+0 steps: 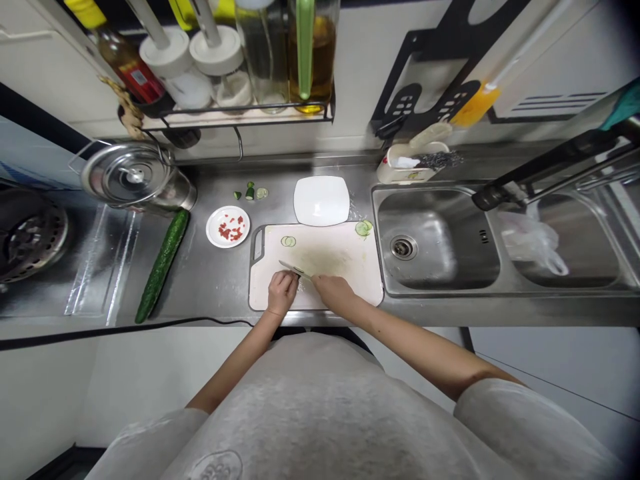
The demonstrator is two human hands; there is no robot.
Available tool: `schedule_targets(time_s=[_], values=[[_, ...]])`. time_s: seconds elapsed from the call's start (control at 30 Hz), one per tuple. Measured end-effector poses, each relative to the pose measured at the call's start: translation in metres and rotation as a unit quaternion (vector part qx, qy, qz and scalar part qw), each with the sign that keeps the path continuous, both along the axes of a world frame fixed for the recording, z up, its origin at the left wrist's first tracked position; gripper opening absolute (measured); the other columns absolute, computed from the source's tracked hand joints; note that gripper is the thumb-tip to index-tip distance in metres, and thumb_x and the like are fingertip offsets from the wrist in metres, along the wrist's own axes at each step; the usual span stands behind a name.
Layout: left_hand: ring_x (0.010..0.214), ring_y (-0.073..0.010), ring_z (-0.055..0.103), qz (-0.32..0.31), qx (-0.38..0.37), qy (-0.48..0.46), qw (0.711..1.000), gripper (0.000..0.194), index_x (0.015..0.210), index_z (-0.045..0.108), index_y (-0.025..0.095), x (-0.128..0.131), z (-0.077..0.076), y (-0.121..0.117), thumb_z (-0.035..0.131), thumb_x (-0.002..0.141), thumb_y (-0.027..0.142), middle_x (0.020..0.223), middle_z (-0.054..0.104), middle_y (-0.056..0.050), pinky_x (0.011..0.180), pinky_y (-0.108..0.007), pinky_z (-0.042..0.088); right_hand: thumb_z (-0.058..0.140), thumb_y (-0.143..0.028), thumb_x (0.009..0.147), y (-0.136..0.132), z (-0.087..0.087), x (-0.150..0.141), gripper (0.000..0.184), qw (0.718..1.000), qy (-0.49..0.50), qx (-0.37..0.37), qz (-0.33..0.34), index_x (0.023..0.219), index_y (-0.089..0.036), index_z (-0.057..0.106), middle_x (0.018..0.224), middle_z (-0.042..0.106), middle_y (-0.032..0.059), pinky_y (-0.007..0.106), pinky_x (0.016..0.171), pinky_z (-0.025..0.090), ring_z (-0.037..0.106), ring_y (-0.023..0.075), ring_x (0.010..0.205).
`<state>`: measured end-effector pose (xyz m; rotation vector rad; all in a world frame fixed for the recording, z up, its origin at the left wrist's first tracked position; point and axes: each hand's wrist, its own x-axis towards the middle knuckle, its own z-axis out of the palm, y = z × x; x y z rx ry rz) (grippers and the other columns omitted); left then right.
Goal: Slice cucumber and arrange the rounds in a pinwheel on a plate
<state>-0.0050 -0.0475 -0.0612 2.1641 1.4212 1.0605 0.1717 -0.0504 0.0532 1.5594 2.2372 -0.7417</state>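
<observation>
On the white cutting board (270, 287), my right hand (336, 293) is closed around the handle of a knife (293, 267). Its blade points left and lies just beyond the fingertips of my left hand (283, 291). Those fingers are curled down onto a small piece of cucumber, mostly hidden by the hand and blade; a dark green bit shows at the knife. Thin cucumber slices (289, 241) lie at the board's upper left, and more cucumber slices (363, 229) sit at its upper right corner. Wet greenish marks cover the middle of the board.
Behind the board stands a white dish (321, 201). Left are a plate (227, 211) with chopped red bits, cucumber scraps (250, 193), a whole cucumber (163, 267) and a lidded steel pot (135, 177). A sink (435, 280) adjoins on the right; a condiment rack (240, 120) hangs above.
</observation>
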Motion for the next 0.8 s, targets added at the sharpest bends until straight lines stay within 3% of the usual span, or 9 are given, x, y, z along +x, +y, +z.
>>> schedule_targets(time_s=[0.8], values=[[0.087, -0.0154, 0.059, 0.0, -0.026, -0.004, 1.0, 0.013, 0.086, 0.063, 0.02, 0.0, 0.002, 0.0, 0.051, 0.089, 0.022, 0.086, 0.064, -0.006, 0.081, -0.031, 0.049, 0.033, -0.01, 0.093, 0.016, -0.015, -0.004, 0.029, 1.0, 0.017, 0.003, 0.013, 0.108, -0.013, 0.057, 0.094, 0.069, 0.0128, 0.029, 0.072, 0.049, 0.067, 0.0238, 0.091]])
